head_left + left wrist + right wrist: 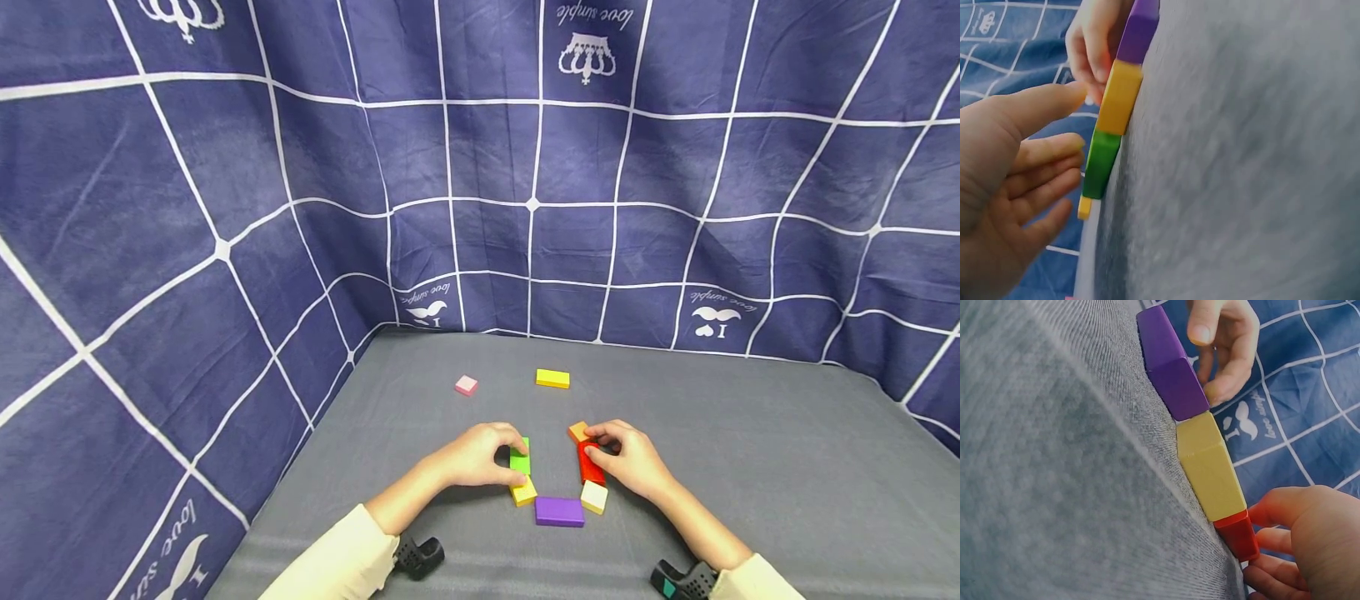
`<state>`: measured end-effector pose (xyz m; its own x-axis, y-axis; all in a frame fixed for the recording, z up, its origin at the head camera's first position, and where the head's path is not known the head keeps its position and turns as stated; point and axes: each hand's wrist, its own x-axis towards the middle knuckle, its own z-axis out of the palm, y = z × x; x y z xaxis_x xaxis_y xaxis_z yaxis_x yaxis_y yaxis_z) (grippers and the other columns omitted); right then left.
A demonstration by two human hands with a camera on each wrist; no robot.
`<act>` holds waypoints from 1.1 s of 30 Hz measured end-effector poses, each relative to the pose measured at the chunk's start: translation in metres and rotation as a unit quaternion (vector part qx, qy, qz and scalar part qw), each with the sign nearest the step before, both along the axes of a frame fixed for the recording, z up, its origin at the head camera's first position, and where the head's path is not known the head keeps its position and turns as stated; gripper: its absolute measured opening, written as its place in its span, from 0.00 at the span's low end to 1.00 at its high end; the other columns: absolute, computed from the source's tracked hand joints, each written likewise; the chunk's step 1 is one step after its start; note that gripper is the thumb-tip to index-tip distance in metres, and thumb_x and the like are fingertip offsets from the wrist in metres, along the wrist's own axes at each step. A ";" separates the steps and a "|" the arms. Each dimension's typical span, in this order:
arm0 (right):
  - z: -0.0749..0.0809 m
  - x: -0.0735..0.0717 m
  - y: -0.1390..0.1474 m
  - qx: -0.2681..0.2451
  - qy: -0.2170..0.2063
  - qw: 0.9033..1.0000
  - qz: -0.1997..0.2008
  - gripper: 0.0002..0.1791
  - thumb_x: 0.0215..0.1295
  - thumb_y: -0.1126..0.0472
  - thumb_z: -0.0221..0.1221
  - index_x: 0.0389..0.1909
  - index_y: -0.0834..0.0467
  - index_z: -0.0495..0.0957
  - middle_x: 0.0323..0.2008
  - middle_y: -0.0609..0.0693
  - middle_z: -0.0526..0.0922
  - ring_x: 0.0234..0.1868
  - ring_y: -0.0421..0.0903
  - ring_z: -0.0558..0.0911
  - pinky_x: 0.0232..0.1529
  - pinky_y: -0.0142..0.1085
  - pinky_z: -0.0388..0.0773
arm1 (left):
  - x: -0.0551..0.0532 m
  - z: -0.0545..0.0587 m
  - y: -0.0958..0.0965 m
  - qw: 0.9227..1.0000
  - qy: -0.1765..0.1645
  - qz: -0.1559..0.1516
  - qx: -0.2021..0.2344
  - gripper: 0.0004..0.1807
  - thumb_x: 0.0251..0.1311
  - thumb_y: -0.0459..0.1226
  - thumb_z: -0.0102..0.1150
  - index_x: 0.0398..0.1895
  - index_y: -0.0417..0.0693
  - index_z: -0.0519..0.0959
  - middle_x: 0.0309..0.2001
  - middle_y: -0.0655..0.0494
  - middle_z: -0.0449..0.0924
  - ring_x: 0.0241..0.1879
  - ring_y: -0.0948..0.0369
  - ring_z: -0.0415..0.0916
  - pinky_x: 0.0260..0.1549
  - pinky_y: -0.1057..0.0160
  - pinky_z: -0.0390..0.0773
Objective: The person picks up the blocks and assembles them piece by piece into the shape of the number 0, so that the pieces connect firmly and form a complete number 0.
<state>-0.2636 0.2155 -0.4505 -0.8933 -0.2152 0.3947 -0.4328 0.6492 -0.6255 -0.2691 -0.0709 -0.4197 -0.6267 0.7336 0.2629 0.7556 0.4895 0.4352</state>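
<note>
Several colored blocks form a U on the grey tabletop. My left hand (480,457) curves beside the left arm of it, fingertips at the green block (520,461) and thumb at the yellow-orange block (523,492). In the left wrist view the left hand's fingers are loosely bent, thumb apart from them. On the other side my right hand (632,458) touches the red block (592,467) with its thumb, while its index fingertip reaches the orange block (577,432). A cream block (1213,472) adjoins the red one. The purple block (559,512) lies across the near end.
Farther back lie a yellow block (552,379) and a small pink block (466,385). A navy cloth with white grid lines (577,158) hangs behind the table and along its left side. Each wrist wears a dark strap-on device.
</note>
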 end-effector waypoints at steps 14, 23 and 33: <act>0.002 0.000 0.000 0.003 -0.009 1.000 0.004 0.12 0.55 0.66 0.67 0.41 0.57 0.84 0.38 0.45 0.82 0.38 0.45 0.79 0.41 0.37 0.76 | -0.058 0.009 -0.026 0.991 0.039 0.121 0.038 0.15 0.53 0.34 0.68 0.43 0.36 0.82 0.43 0.48 0.81 0.46 0.50 0.78 0.51 0.51 0.74; 0.001 0.002 0.001 -0.004 -0.012 1.000 0.001 0.12 0.55 0.66 0.67 0.42 0.58 0.84 0.38 0.45 0.82 0.39 0.46 0.80 0.41 0.37 0.76 | -0.089 0.002 -0.036 0.975 0.093 0.201 0.020 0.11 0.53 0.25 0.64 0.42 0.36 0.83 0.42 0.47 0.82 0.44 0.50 0.79 0.47 0.52 0.75; 0.000 0.001 0.001 -0.004 -0.013 1.000 -0.001 0.12 0.55 0.66 0.67 0.41 0.57 0.84 0.38 0.45 0.82 0.39 0.45 0.79 0.41 0.37 0.76 | -0.098 -0.001 -0.041 0.971 0.078 0.219 -0.051 0.17 0.49 0.22 0.58 0.44 0.38 0.82 0.43 0.47 0.81 0.46 0.48 0.79 0.47 0.51 0.76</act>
